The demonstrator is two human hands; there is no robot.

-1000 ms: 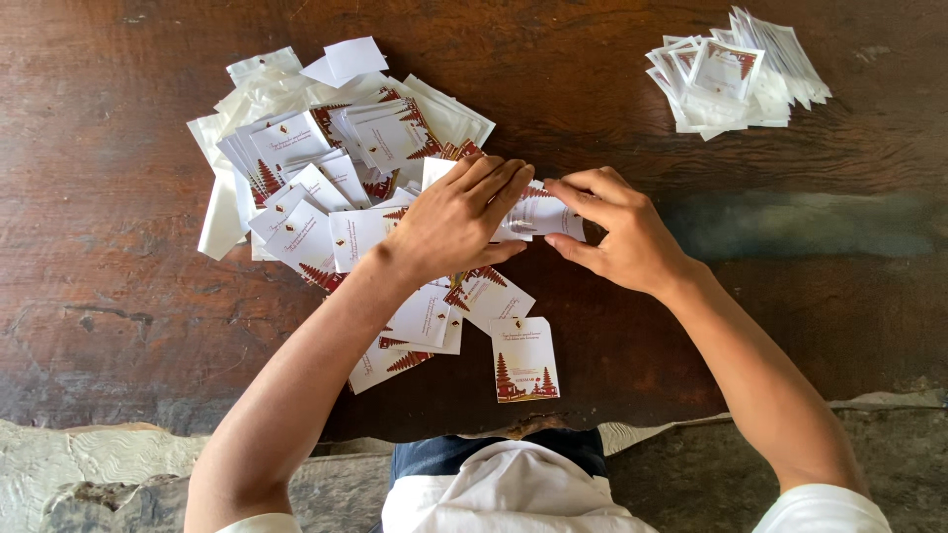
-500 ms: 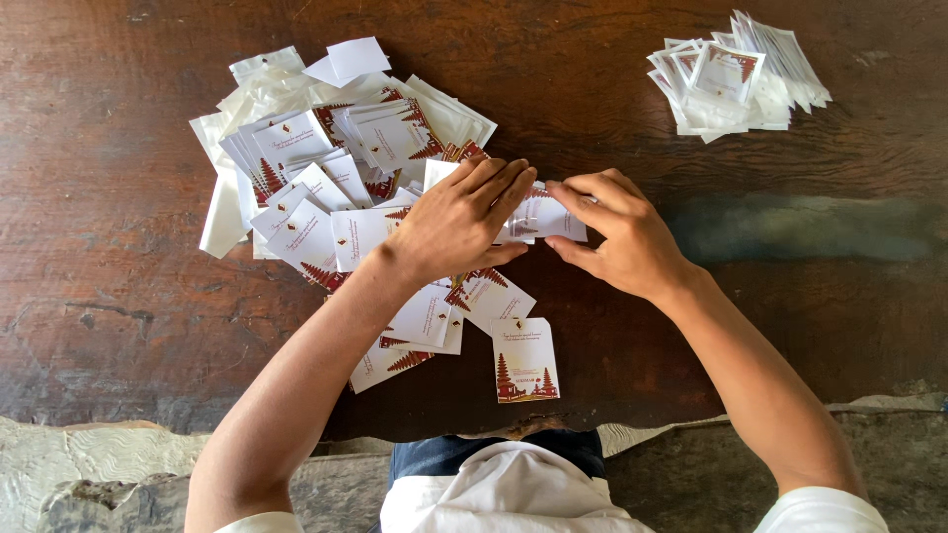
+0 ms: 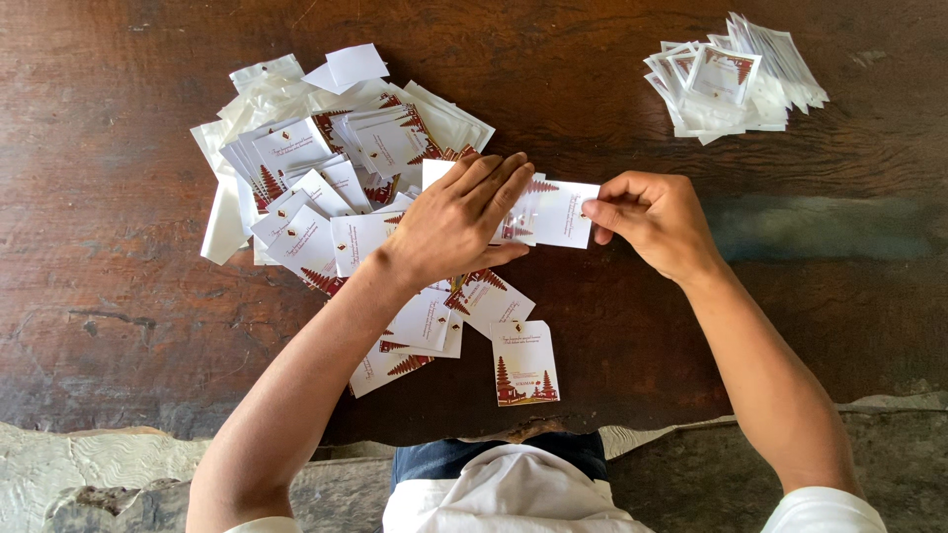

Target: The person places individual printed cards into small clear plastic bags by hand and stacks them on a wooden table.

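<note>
One card: a white card (image 3: 563, 212) with a dark red tree print at one edge is held flat just above the counter, between the two hands, near the middle of the view.
Right hand: the right hand (image 3: 652, 222) is pinched on the card's right edge, thumb and fingertips closed together on it.
Left hand: the left hand (image 3: 459, 222) is laid palm down with the fingers stretched out over the card's left part; the fingers are pressed flat, not curled, and whether the card is also gripped from below cannot be told.
Loose pile: a spread heap of cards (image 3: 326, 188) of the same white and dark red kind is lain under and to the left of the left hand, many overlapped and turned at different angles.
Clear sleeves: some clear plastic sleeves (image 3: 247, 109) are mixed in at the upper left of the heap.
Single card: one card with red trees (image 3: 524, 363) is seen face up, apart from the heap, near the counter's front edge.
Stacked pile: a neater stack of sleeved cards (image 3: 736, 84) is placed at the upper right, well apart from both hands.
Counter: the counter (image 3: 99, 296) is made of dark, worn wood with a rough front edge.
</note>
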